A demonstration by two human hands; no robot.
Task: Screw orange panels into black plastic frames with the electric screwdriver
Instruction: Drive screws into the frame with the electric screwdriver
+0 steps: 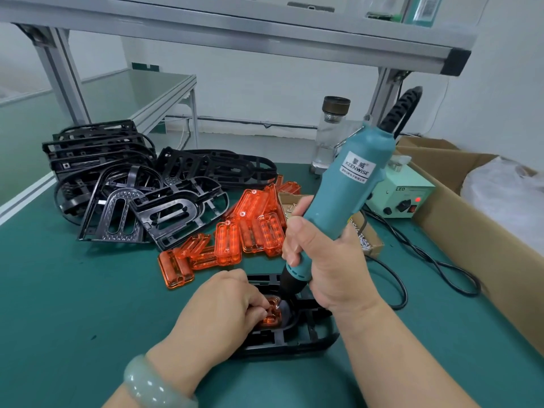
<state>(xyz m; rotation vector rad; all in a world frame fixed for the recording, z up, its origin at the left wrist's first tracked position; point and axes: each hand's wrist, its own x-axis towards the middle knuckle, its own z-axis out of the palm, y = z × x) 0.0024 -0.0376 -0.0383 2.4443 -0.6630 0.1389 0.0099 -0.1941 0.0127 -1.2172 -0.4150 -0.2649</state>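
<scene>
**Panel seated in frame, bit at the fixing point**

Panel (272,315) lies in the recess of the black frame (297,337), which rests flat on the table (73,290) directly in front of the person. The left grip (223,301) covers most of the panel. Its fingers are curled down and pinch the panel against the frame. Only a short orange strip shows past the fingertips, so the full outline cannot be read. The visible strip runs roughly away from the person, face up.

The right grip (323,260) is wrapped tight round the lower body of the screwdriver (347,184). The tool's long axis is tilted: the bit end points down and left toward the panel, and the cable end leans up, right and away. The bit meets the panel at the far end of the visible strip, just beside the left fingertips. Whether a screw sits under the bit is too small to tell.

Key relation: the panel lies below and left of the right grip, in line with the tool's axis. The left grip is nearer and touches the panel. The right grip reaches it only through the tool. The next move probably calls for a push straight along that axis, with the left fingers clear of the bit.

Spare panels (253,231) and spare frames (132,184) lie heaped farther back.
</scene>
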